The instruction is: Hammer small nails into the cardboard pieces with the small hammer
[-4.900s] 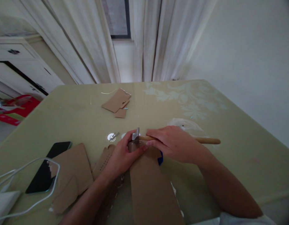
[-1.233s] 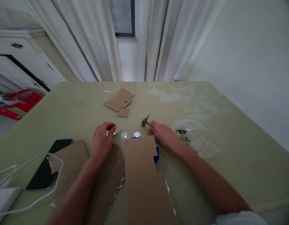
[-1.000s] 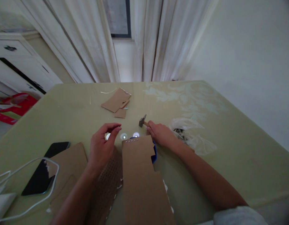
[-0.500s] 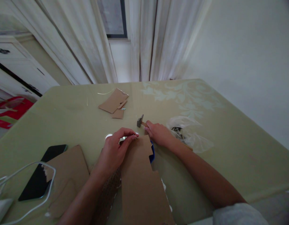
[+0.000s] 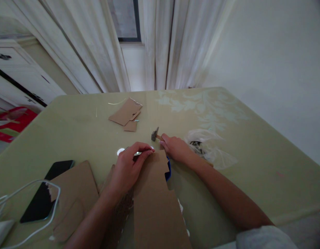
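My left hand point(image 5: 128, 166) pinches a small nail against the far edge of a long brown cardboard strip point(image 5: 156, 200) that lies in front of me. My right hand point(image 5: 175, 148) grips the wooden handle of a small hammer point(image 5: 154, 134) just past the strip, with the metal head held slightly above the table. A blue object point(image 5: 169, 169) pokes out from under the strip's right edge. A perforated cardboard piece point(image 5: 118, 218) lies under my left forearm.
The olive green table point(image 5: 240, 138) holds cardboard scraps point(image 5: 125, 113) at the back, a clear plastic bag point(image 5: 209, 148) on the right, a black phone point(image 5: 43, 200) with a white cable point(image 5: 32, 185) and another cardboard piece point(image 5: 74, 193) on the left. White curtains hang behind.
My left hand picked up a nail from the small white spot on the table and brought it right to the strip's far edge. My right hand kept the hammer beside the strip.
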`<action>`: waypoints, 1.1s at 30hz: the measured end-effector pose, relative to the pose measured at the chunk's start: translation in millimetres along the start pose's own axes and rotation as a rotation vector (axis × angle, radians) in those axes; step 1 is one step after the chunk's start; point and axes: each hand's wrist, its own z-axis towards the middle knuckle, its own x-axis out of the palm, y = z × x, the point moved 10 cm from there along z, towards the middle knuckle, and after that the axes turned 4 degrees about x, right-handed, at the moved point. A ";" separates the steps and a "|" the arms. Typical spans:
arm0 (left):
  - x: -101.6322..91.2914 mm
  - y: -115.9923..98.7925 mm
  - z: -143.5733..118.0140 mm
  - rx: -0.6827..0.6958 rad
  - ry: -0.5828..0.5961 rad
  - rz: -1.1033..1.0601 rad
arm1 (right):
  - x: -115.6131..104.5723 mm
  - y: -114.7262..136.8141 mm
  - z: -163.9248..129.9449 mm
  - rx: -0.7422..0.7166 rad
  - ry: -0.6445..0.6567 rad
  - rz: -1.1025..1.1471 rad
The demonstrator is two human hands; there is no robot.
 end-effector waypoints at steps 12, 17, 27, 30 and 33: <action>2.5 -0.6 2.2 0.029 -0.011 0.013 | -3.2 2.5 -1.8 -0.003 0.008 -0.006; 2.8 -0.7 1.7 0.029 -0.008 0.059 | -2.1 2.2 -1.1 0.003 0.017 -0.014; 5.5 4.4 1.3 0.001 0.007 0.045 | -1.6 3.1 -1.3 0.000 0.024 -0.015; 5.3 1.9 1.6 0.005 0.012 0.046 | -1.7 3.9 -1.7 -0.003 0.023 -0.016; 5.0 0.8 1.8 0.004 0.009 0.051 | -1.9 4.1 -1.8 -0.001 0.022 -0.016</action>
